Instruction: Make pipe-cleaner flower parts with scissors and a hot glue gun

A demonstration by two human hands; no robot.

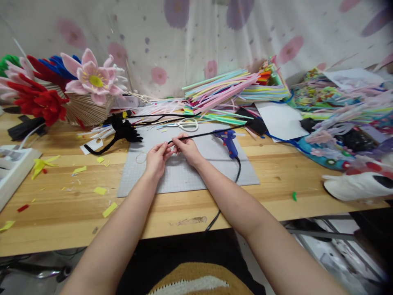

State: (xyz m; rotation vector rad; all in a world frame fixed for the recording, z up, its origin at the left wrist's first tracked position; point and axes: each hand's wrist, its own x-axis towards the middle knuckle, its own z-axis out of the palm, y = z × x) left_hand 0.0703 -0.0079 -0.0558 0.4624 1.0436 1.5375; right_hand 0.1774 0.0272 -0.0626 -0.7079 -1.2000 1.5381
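A long black pipe cleaner (202,134) runs from between my two hands out to the right, over the grey cutting mat (181,184). My left hand (156,159) pinches its near end with closed fingers. Close beside it, my right hand (188,150) is closed on the same stem, thumb and forefinger together. A blue glue gun (227,143) lies on the mat to the right, its nozzle near the stem. Behind my hands lie white-handled scissors (190,125). A black fuzzy flower shape (125,131) with a curved stem rests to the left.
Pink and red pipe-cleaner flowers (93,80) stand at the back left. Bundles of coloured pipe cleaners (224,92) fill the back, near a white sheet (281,121). A power strip (18,168) sits at the left edge. Yellow scraps (100,190) dot the wooden table (61,221).
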